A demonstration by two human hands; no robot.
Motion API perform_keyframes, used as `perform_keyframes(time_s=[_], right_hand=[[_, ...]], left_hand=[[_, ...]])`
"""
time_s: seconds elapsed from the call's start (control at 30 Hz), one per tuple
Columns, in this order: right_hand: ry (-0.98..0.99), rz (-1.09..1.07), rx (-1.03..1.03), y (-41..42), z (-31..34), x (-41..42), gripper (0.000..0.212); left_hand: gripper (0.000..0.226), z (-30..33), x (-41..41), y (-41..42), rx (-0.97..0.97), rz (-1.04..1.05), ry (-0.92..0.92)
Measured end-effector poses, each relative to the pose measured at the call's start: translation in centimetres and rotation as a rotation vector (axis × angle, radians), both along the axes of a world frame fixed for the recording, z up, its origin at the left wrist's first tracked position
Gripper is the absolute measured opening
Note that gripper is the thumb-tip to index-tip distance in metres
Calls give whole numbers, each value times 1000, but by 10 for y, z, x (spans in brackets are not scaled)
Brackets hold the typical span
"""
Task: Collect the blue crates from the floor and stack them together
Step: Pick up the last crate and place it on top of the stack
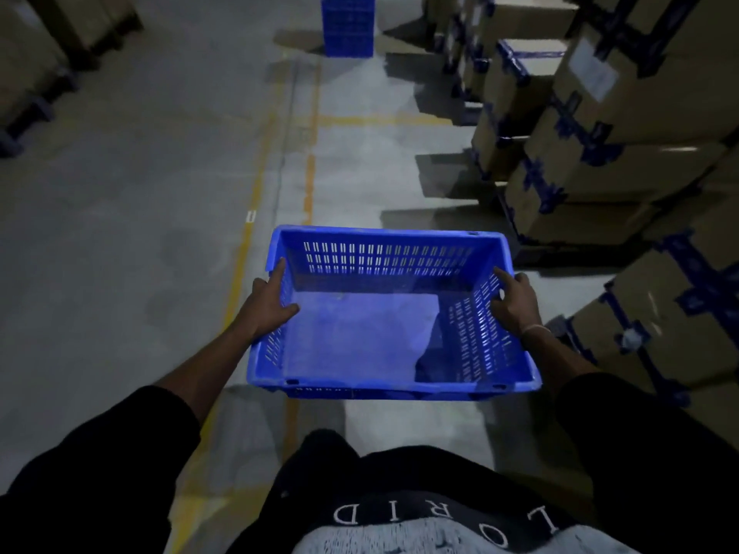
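Note:
I carry an empty blue slotted crate [384, 337] in front of my waist, above the floor, its open top facing me. My left hand [270, 301] grips the crate's left rim, thumb inside and forefinger along the edge. On the right rim my right hand [514, 301] holds the wall with its fingers curled over it. A stack of blue crates [348, 24] stands on the floor far ahead, at the top of the view.
Cardboard boxes with blue strapping [624, 125] are piled along the right side of the aisle. More boxes on pallets [36, 62] line the left. Yellow floor lines [248, 241] run down the grey concrete aisle between them.

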State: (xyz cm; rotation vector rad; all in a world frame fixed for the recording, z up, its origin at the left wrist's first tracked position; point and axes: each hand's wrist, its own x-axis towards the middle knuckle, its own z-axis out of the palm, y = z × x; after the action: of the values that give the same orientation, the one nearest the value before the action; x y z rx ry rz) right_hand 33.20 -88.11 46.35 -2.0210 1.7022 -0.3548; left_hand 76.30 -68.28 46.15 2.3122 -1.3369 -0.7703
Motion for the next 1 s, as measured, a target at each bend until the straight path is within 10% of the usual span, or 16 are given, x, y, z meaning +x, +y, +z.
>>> perform_keyframes(time_s=[1.0], right_hand=[[-46,37,40,-559,-39,418,62]], left_hand=[[101,-42,415,-542,35,21,22]])
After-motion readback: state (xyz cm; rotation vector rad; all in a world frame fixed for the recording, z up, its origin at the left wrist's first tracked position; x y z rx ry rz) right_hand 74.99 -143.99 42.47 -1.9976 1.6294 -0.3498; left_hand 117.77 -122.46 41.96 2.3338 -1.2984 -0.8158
